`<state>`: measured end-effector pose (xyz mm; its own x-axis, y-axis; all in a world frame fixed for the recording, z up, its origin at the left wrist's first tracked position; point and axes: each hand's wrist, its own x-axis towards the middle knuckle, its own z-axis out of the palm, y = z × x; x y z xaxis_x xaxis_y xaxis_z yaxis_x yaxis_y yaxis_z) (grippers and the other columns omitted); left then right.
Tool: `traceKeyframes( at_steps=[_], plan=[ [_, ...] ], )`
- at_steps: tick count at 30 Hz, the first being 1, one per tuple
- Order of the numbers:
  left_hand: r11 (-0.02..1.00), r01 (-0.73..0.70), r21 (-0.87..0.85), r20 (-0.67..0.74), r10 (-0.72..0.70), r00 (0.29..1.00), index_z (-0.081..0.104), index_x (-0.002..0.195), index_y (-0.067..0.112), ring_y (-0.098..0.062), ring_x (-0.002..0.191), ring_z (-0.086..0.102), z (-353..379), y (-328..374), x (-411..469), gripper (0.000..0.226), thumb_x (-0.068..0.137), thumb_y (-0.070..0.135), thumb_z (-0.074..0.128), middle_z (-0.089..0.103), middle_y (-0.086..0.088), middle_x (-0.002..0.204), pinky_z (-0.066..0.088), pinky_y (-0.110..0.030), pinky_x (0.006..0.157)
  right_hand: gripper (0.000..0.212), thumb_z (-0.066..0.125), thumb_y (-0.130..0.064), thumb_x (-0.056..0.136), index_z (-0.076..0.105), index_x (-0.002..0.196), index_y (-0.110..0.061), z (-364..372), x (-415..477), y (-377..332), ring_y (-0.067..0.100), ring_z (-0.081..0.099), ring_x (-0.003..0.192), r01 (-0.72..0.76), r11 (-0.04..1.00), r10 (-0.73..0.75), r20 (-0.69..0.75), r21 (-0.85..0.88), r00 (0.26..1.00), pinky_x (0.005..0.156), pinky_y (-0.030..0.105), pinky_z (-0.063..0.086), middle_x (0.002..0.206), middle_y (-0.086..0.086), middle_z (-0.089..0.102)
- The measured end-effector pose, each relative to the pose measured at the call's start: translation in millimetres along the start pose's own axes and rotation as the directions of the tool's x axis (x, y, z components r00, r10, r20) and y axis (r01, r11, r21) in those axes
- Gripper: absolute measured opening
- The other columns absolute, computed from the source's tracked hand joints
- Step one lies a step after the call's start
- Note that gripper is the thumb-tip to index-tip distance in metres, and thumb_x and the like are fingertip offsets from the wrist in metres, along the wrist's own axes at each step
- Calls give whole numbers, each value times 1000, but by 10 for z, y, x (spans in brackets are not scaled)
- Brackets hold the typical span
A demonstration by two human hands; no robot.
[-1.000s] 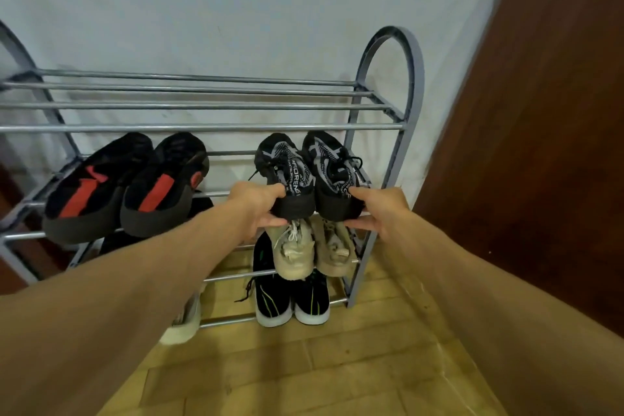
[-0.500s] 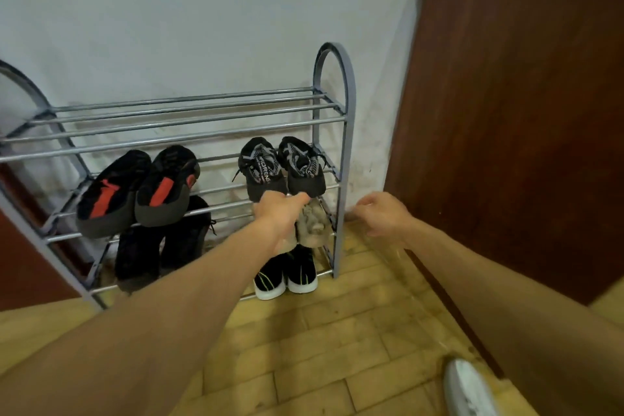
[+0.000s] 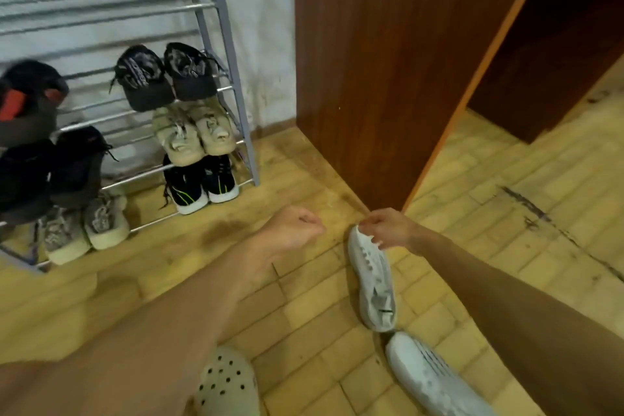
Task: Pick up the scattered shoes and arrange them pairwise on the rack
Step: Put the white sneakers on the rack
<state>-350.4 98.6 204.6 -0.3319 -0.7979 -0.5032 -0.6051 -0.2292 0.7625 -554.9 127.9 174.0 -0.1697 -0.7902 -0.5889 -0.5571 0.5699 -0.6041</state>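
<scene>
A white sneaker lies on the wooden floor, and my right hand pinches its far end. A second white sneaker lies just behind it, nearer to me. My left hand hovers over the floor to the left with its fingers curled and nothing in it. The metal shoe rack stands at the upper left. On its right side sit a black patterned pair, a beige pair and a black pair with white soles.
The rack's left side holds black-and-red shoes, dark shoes and grey knit shoes. A brown wooden cabinet stands right of the rack. A perforated beige clog is at the bottom edge.
Both hands left the black patterned pair on the rack and drew back to the floor. The view swung right and down. My right hand took hold of the white sneaker.
</scene>
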Motion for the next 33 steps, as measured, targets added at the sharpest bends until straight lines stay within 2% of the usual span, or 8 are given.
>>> traceKeyframes(
  at_steps=[2, 10, 15, 19, 21, 24, 27, 33],
  plan=[
    [995, 47, -87, -31, -50, 998, 71, 101, 19, -14, 100, 60, 248, -194, 49, 19, 82, 22, 68, 67, 4, 106, 43, -21, 75, 31, 59, -24, 93, 63, 118, -8, 113, 44, 352, 24, 61, 95, -83, 994, 85, -29, 64, 996, 87, 36, 55, 112, 13, 61],
    [924, 273, -268, 58, -268, 962, 69, 108, 18, -20, 108, 62, 711, -937, 101, 24, 84, 24, 67, 68, -4, 114, 47, -40, 102, 67, 59, -33, 89, 34, 146, -9, 743, 331, 1372, 31, 53, 122, -339, 937, 349, -154, 84, 925, 85, 34, 47, 141, 14, 49],
    [923, 332, -196, 61, -327, 943, 66, 110, 19, -20, 107, 59, 705, -1250, 113, 22, 89, 23, 61, 65, -3, 112, 48, -34, 97, 57, 55, -39, 87, 50, 132, -4, 1283, 461, 1680, 36, 53, 121, -457, 851, 512, -217, 258, 831, 102, 43, 45, 134, 19, 55],
    [917, 372, -147, 77, -364, 928, 65, 113, 19, -19, 108, 57, 690, -1346, 157, 24, 89, 21, 61, 64, -1, 113, 46, -30, 92, 46, 61, -23, 86, 54, 123, 3, 1219, 569, 1534, 29, 62, 86, -522, 786, 591, -154, 332, 792, 65, 32, 50, 103, 17, 61],
    [912, 390, -129, 71, -384, 921, 65, 113, 18, -17, 102, 55, 683, -1344, 186, 24, 90, 19, 60, 62, 1, 109, 41, -28, 85, 37, 63, -11, 83, 58, 115, 5, 1106, 608, 1497, 26, 60, 74, -538, 758, 605, -89, 370, 791, 61, 31, 54, 88, 15, 59],
    [922, 376, -92, 73, -370, 926, 65, 113, 16, -16, 100, 53, 709, -1314, 180, 24, 90, 17, 59, 61, 0, 108, 39, -27, 83, 12, 63, 3, 82, 61, 94, 4, 1063, 541, 1422, 27, 61, 78, -576, 661, 600, 122, 481, 791, 84, 44, 58, 86, 17, 58],
    [930, 356, -91, 64, -351, 934, 66, 112, 17, -17, 101, 58, 757, -1281, 133, 24, 88, 18, 61, 65, -2, 112, 43, -26, 82, 9, 62, 8, 83, 57, 79, 2, 1162, 418, 1275, 23, 59, 70, -586, 604, 545, 257, 540, 798, 69, 45, 60, 78, 14, 54],
    [947, 303, -102, -17, -307, 952, 58, 121, 14, -15, 91, 52, 509, -985, -23, 32, 89, 18, 60, 60, -1, 108, 43, -28, 79, 28, 60, 19, 77, 63, 102, 9, 1210, 321, 682, 26, 62, 84, -439, 702, 370, 240, 560, 897, 72, 45, 61, 100, 16, 61]
  ],
)
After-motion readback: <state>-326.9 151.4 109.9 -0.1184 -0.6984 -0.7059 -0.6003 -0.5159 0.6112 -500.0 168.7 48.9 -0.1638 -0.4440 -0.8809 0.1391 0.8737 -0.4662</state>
